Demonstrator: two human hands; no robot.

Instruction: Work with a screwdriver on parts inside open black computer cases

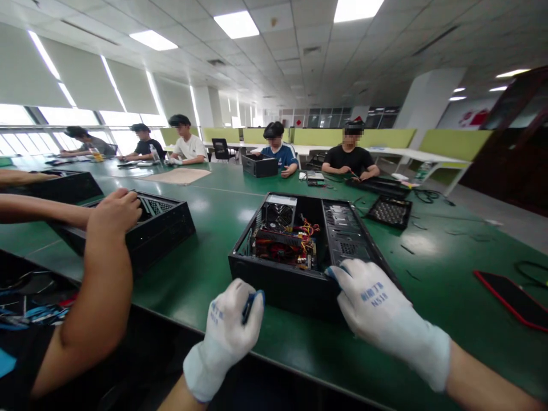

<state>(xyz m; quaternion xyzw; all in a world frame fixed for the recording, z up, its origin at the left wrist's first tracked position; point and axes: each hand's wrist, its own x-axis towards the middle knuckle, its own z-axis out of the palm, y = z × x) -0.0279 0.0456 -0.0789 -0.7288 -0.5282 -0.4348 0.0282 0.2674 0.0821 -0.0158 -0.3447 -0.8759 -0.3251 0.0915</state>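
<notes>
An open black computer case (282, 285) lies on its side on the green table in front of me. Inside it show a power supply (279, 211) with a fan, a red-and-black graphics card (278, 246), and red and yellow cables (309, 229). My right hand (372, 297), in a white glove with a blue palm, grips the near right part of the case, thumb and fingers at its rim. Just in front of the near left corner is my gloved left hand (233, 319), its fingers curled closed. What it may hold is hidden.
At left, a co-worker's bare arms (107, 251) reach over another black case (162, 234). A black mesh panel (389, 211), cables (428, 196) and a red-edged black mat (514, 299) lie at right. Several people sit across the table (205, 228).
</notes>
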